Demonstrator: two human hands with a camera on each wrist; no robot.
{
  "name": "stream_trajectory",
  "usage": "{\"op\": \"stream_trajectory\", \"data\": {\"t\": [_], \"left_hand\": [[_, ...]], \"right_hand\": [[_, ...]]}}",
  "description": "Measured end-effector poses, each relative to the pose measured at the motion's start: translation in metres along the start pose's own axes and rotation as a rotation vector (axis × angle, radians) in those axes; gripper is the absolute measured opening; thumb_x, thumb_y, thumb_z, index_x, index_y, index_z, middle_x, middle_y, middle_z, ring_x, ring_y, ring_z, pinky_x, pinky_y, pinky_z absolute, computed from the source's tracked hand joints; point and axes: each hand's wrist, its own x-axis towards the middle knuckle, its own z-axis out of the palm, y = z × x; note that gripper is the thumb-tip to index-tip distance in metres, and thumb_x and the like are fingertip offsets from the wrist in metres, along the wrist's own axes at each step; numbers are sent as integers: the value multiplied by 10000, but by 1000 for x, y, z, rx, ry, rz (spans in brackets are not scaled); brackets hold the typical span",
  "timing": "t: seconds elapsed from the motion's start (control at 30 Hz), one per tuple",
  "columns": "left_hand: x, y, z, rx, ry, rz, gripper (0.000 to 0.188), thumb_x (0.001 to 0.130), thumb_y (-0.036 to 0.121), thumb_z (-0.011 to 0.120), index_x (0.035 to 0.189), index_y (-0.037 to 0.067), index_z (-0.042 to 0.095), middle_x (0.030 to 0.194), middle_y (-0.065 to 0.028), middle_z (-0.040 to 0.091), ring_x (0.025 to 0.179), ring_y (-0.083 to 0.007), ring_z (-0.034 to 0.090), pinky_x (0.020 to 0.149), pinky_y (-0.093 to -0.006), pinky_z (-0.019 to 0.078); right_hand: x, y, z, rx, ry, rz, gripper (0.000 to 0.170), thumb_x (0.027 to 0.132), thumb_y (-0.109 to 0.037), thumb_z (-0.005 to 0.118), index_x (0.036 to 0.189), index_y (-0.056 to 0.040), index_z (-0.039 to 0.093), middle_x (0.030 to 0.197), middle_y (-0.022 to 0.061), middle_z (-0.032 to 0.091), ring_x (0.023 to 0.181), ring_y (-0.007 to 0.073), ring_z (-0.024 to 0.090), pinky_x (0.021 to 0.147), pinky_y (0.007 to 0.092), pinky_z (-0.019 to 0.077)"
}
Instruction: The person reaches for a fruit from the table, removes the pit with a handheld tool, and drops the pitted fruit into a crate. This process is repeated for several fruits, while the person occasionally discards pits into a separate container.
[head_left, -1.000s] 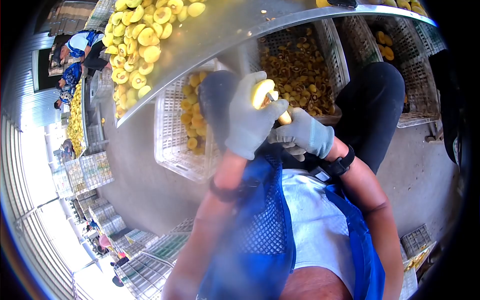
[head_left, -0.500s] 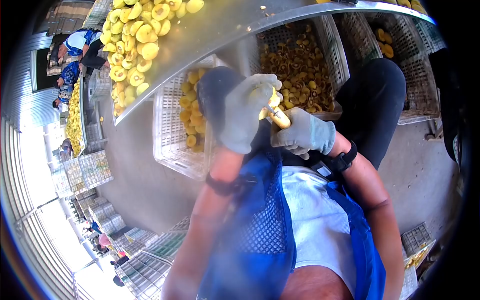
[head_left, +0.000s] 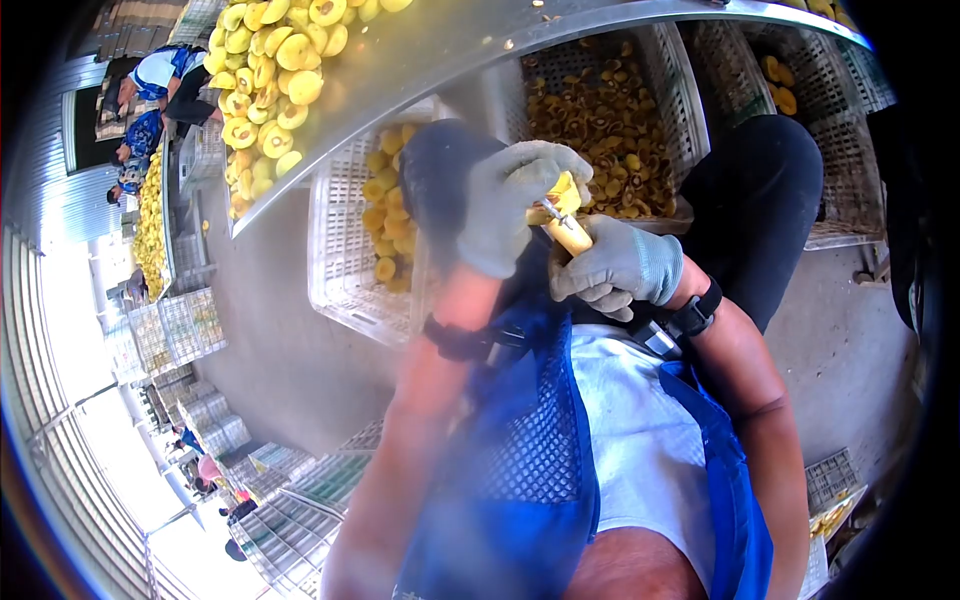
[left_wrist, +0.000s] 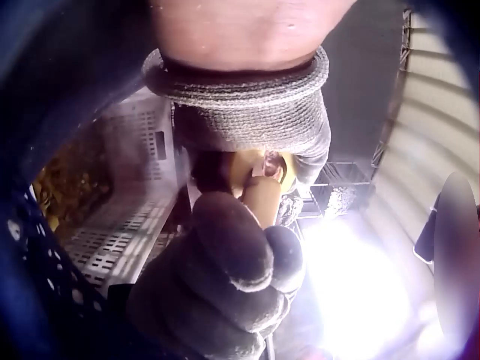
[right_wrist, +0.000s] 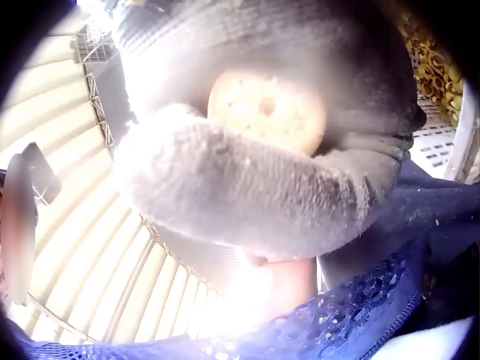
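In the head view my gloved left hand (head_left: 500,215) holds a yellow peach half (head_left: 565,193), with its fingers bent over the top of the fruit. My gloved right hand (head_left: 625,262) grips the wooden handle (head_left: 568,234) of a small pitting tool. The tool's thin metal end (head_left: 549,208) meets the fruit near the left thumb side. From the left wrist, the peach half (left_wrist: 240,169) shows behind the handle (left_wrist: 262,199), partly covered by the glove. The round butt of the handle (right_wrist: 266,112) pokes out of the right fist in the right wrist view.
A metal table (head_left: 430,60) bearing a heap of peach halves (head_left: 270,90) curves across ahead. Below it stand a white crate (head_left: 335,265) of peach halves and a crate (head_left: 690,110) of brown-and-yellow scraps. My knees flank the hands. Other people (head_left: 165,80) work far left.
The left hand has rolled over the peach half, its fingers now arching above it. The right hand has drawn slightly down and right, so more of the tool's handle and metal end shows.
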Motion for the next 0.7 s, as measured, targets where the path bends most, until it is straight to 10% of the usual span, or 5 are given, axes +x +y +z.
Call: {"op": "stream_trajectory", "data": {"t": [0.37, 0.47, 0.57, 0.7], "left_hand": [[9, 22, -2, 403, 37, -279, 259, 935, 200, 628, 1026, -16, 737, 930, -86, 737, 839, -144, 687, 769, -275, 540], [15, 23, -8, 577, -13, -328, 260, 934, 210, 637, 1016, -11, 746, 933, -78, 738, 836, -132, 683, 760, -265, 535], [17, 28, -14, 853, -98, -314, 256, 935, 205, 640, 1002, -15, 751, 933, -91, 737, 828, -135, 681, 752, -250, 531], [11, 31, -43, 785, 30, -10, 255, 950, 191, 616, 1052, -14, 725, 946, -105, 734, 815, -154, 687, 728, -269, 548]], "right_hand": [[15, 0, 9, -555, 377, 4, 148, 809, -136, 692, 840, -4, 632, 615, 55, 598, 449, 154, 571, 394, 302, 451], [31, 25, -1, -805, 484, -285, 189, 820, -151, 685, 889, 21, 649, 658, 75, 638, 577, 182, 633, 538, 337, 510], [28, 23, 1, -948, 558, -510, 222, 813, -155, 687, 935, 29, 661, 710, 95, 666, 664, 184, 636, 647, 352, 513], [17, 4, 7, -799, 544, -239, 284, 800, -172, 689, 1035, -14, 712, 876, 225, 710, 819, 366, 704, 734, 420, 533]]}}
